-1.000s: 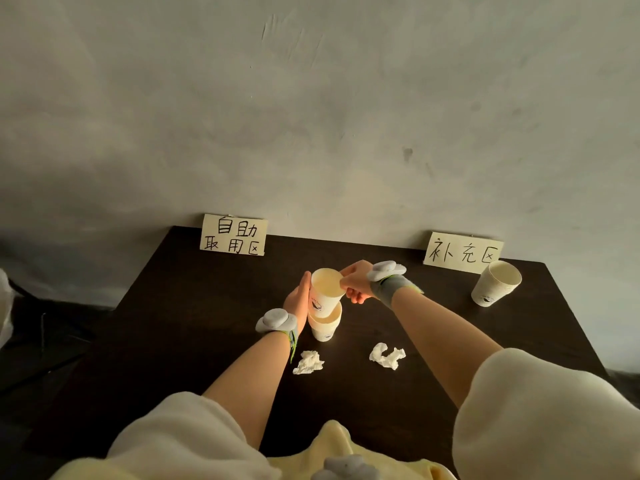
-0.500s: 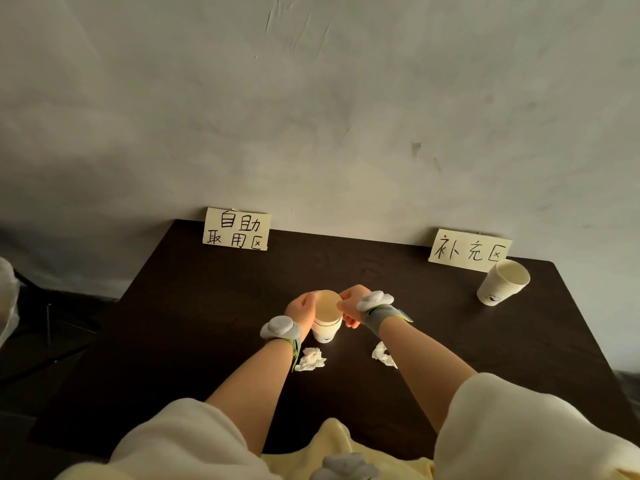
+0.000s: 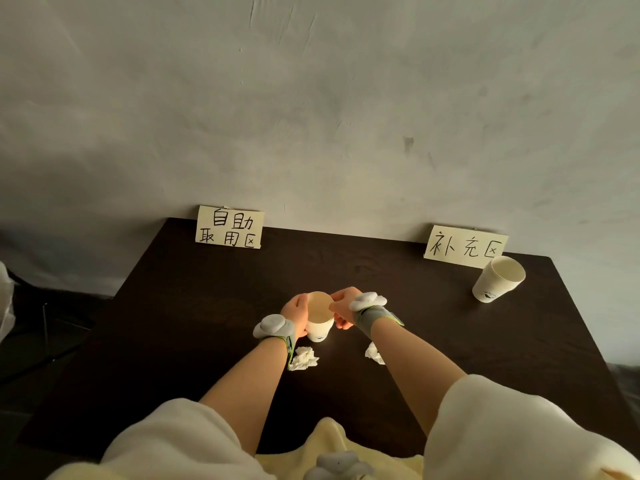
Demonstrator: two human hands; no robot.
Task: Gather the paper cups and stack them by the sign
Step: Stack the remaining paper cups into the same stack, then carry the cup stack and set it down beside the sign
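Grey plaster wall behind, dark wooden table (image 3: 194, 306) in front of us, and we're right in the middle of the stacking; a second ago the upper cup was held tilted above the lower one, half a second ago it was going in, and now it sits fully nested, so we read the cup stack (image 3: 319, 315) at table centre as one tidy unit; that means the joining step looks done and the carrying step is what remains. Our left hand (image 3: 295, 311) is curled round the left side of the stack, fingers closed against the wall; our right hand (image 3: 341, 308) pinches the rim on the right side, thumb and fingers shut on it. Looking inside, the top cup shows a pale bare bottom, nothing in it that we can see; far right, another paper cup (image 3: 498, 279) stands just beside the right-hand sign (image 3: 465, 245), also empty as far as we can see, and by its ribbed inner wall possibly several nested, hard to say; the left-hand sign (image 3: 229, 227) at the far left has no cups by it; two crumpled tissues (image 3: 303, 358) lie near us, either side of the stack, the right one partly hidden by the forearm.
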